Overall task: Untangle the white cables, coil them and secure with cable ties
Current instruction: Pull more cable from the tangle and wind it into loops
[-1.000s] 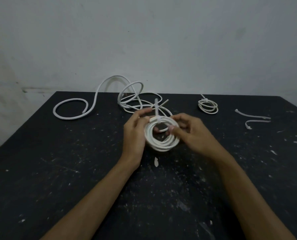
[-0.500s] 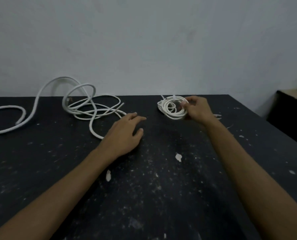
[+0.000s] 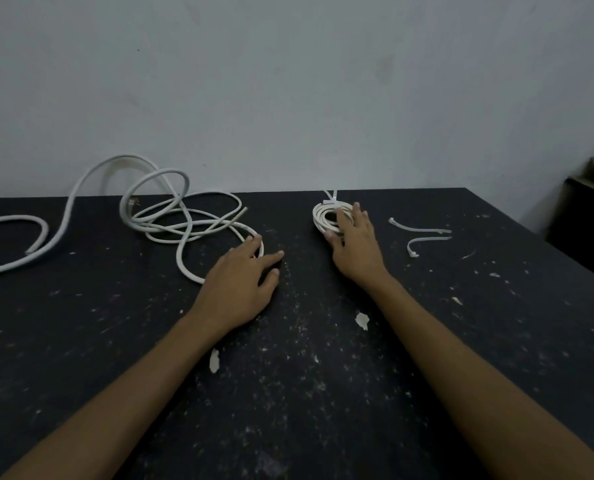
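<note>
A small coil of white cable (image 3: 324,216) lies at the far middle of the black table (image 3: 323,375), bound by a white cable tie (image 3: 333,198) whose tail sticks up. My right hand (image 3: 356,247) lies flat over the coil's right side with straight fingers. A long tangled white cable (image 3: 171,216) sprawls over the far left of the table in loose loops. My left hand (image 3: 241,289) rests flat on the table with its fingertips touching the nearest loop of that cable. Two loose white cable ties (image 3: 423,235) lie to the right of the coil.
White paint chips (image 3: 361,320) and specks are scattered over the table. A grey wall stands behind the far edge. A dark piece of furniture (image 3: 589,216) stands beyond the table's right edge.
Both hands held the tied coil upright a second ago. My right hand carried it to the far right and set it down flat; my left hand let go and moved to the tangled cable.
</note>
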